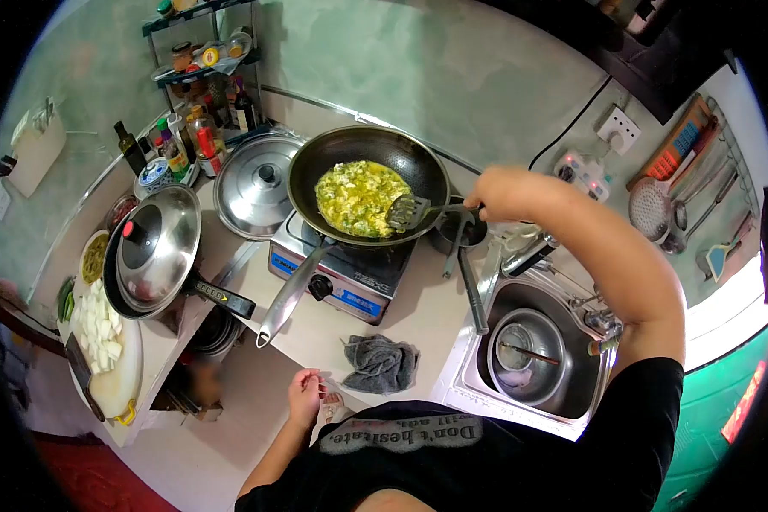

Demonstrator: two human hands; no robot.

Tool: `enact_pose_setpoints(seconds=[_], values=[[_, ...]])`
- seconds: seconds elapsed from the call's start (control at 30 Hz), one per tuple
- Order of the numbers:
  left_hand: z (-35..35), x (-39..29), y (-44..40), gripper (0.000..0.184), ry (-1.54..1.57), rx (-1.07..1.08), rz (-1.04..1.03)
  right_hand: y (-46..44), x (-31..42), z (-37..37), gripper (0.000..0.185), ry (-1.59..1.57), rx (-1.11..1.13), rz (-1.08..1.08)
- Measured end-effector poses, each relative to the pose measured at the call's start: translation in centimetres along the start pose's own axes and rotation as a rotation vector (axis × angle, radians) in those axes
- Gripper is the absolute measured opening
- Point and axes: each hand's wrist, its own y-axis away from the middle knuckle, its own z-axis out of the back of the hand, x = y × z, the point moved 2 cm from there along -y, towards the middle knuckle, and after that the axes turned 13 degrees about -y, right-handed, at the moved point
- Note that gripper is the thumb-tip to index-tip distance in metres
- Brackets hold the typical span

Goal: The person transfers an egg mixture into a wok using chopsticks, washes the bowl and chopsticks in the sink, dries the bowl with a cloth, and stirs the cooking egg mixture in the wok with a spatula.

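Observation:
My right hand point(493, 193) is wrapped around the handle of a slotted spatula point(408, 212). The spatula's blade rests in a wok point(431, 162), at the right edge of a yellow-green egg mixture point(360, 194). The wok sits on a portable gas stove point(350, 286), its long metal handle pointing toward me. Beside the counter's front edge hangs my left hand point(306, 395), empty, with its fingers loosely bent and slightly apart. A crumpled grey cloth point(380, 363) lies on the counter to the right of that hand.
Left of the stove are a metal lid point(256, 188) and a lidded pan point(158, 252). White chopped pieces point(101, 328) and a knife point(78, 363) lie on a cutting board point(121, 394). At right, a sink point(555, 290) holds metal bowls point(533, 388). Bottles point(172, 154) stand in the corner.

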Motion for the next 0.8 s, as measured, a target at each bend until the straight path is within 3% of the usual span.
enact_pose_setpoints(seconds=[0.1,0.17,0.43,0.8], values=[[-0.1,0.1,-0.2,0.013,0.004,0.011,0.004,-1.3,0.4,-1.6,0.035,0.056,-0.040,0.049],[-0.3,-0.2,-0.1,0.013,-0.010,0.010,0.003,-1.4,0.7,-2.1,0.026,0.039,-0.083,0.037],[0.4,-0.2,0.1,0.013,-0.046,-0.035,0.024,0.9,0.1,-0.1,0.037,0.046,-0.244,0.111],[0.3,-0.1,0.3,0.012,-0.055,-0.017,0.033,0.9,0.5,-1.7,0.036,0.087,-0.182,0.151]])
